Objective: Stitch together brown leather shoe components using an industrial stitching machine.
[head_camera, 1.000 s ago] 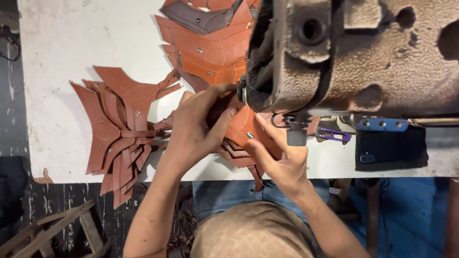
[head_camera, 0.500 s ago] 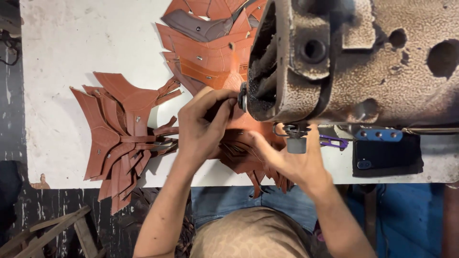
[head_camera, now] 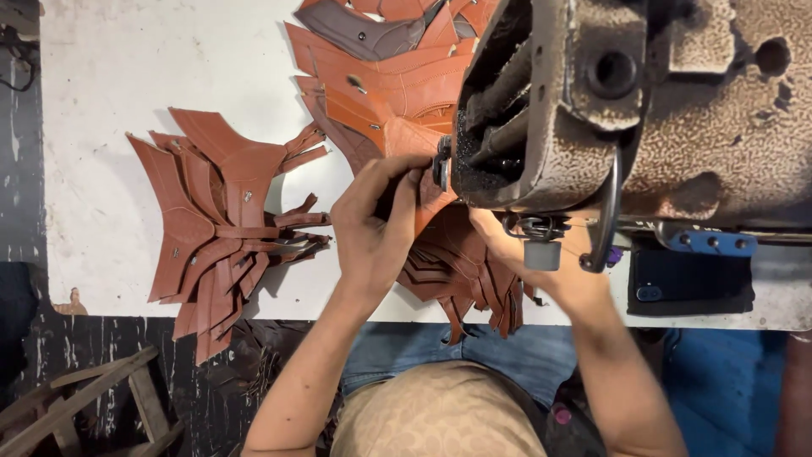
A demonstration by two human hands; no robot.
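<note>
Big old sewing machine (head_camera: 643,110) fills the top right, everything else sits relative to that. Table (head_camera: 101,101) runs left of it w/ a fanned stack (head_camera: 211,237) of cut brown leather, more pieces (head_camera: 381,76) just above-left of the head. Work piece (head_camera: 440,254) lies under the machine's front end. Left hand (head_camera: 381,228) pinches its edge right by the needle area, fingers pressed together. Right hand (head_camera: 524,254) is half hidden under the head, can't tell its fingers. Imo keep the leather flat, fingertips clear of the needle, feed slow.
</note>
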